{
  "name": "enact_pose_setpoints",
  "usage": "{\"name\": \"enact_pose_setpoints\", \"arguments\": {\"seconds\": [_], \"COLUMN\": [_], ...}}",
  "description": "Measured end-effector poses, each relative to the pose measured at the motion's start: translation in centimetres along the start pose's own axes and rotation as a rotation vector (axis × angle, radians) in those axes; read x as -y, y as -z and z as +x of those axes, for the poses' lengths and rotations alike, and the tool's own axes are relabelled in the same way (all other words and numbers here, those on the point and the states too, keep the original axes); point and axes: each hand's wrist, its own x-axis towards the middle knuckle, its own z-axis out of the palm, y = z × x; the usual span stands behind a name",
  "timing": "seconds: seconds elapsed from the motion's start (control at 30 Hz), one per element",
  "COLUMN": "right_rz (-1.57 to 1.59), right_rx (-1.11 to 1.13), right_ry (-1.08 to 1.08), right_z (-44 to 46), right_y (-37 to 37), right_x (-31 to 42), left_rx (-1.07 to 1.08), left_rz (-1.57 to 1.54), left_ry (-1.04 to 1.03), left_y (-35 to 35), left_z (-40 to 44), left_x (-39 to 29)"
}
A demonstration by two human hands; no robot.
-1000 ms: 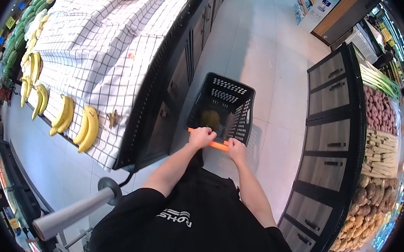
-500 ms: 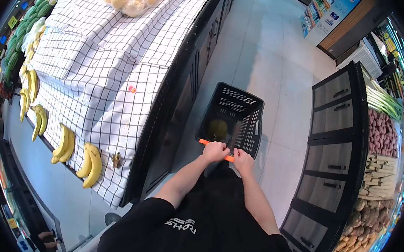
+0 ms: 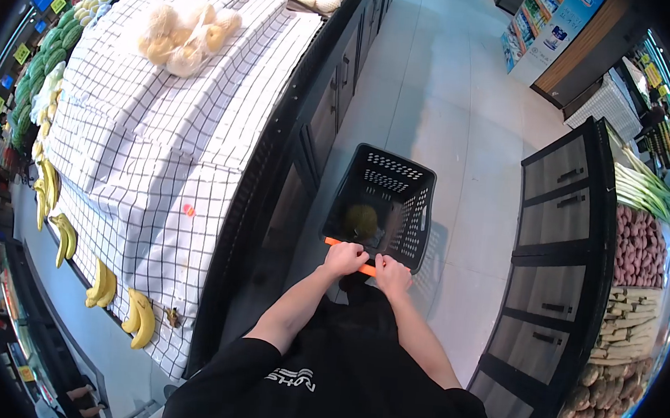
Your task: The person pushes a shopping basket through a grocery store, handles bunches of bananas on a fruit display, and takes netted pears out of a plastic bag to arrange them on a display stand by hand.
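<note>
Both my hands are wrapped round an orange handle (image 3: pixel 366 269) at the near side of a black shopping basket (image 3: pixel 427 208). My left hand (image 3: pixel 345 259) grips the handle nearer its left end. Close beside it, my right hand (image 3: pixel 392 274) closes on the right part. The basket has perforated walls and is low over the tiled floor; whether it rolls on wheels is hidden. Inside lies a rounded, greenish-brown fruit (image 3: pixel 361 221), too dark to name for certain.
On the left, a display table with checked cloth (image 3: pixel 177 132) carries bagged round pale fruit (image 3: pixel 185 39) and banana bunches (image 3: pixel 139 319). Dark cabinets (image 3: pixel 553 259) on the right hold spring onions (image 3: pixel 647 188) and root vegetables (image 3: pixel 639 246). A tiled aisle (image 3: pixel 437 84) runs ahead between them.
The display table and its fruit have shifted down and left in view as I move forward along the aisle. Both hands stay on the basket's handle, and the round fruit remains inside.
</note>
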Motion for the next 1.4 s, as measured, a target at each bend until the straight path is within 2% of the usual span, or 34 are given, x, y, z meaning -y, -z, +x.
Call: {"name": "enact_pose_setpoints", "arguments": {"seconds": [0.3, 0.97, 1.07, 1.23, 1.4], "right_rz": [0.07, 0.072, 0.063, 0.108, 0.14], "right_rx": [-0.075, -0.035, -0.042, 0.091, 0.048], "right_ry": [0.168, 0.144, 0.133, 0.105, 0.034], "right_z": [8.3, 23.0, 26.1, 30.5, 34.3], "right_y": [1.5, 6.9, 7.9, 10.4, 11.3], "right_x": [-1.2, 0.2, 0.6, 1.1, 2.0], "left_rx": [-0.042, -0.06, -0.06, -0.013, 0.002], "left_rz": [0.079, 0.006, -0.005, -0.012, -0.014], "left_ry": [0.115, 0.175, 0.119, 0.048, -0.039], "left_y": [1.4, 4.7, 5.5, 7.1, 8.1], "left_z": [7.8, 22.0, 25.0, 29.5, 33.0], "left_x": [-2.6, -5.5, -5.6, -6.0, -5.7]}}
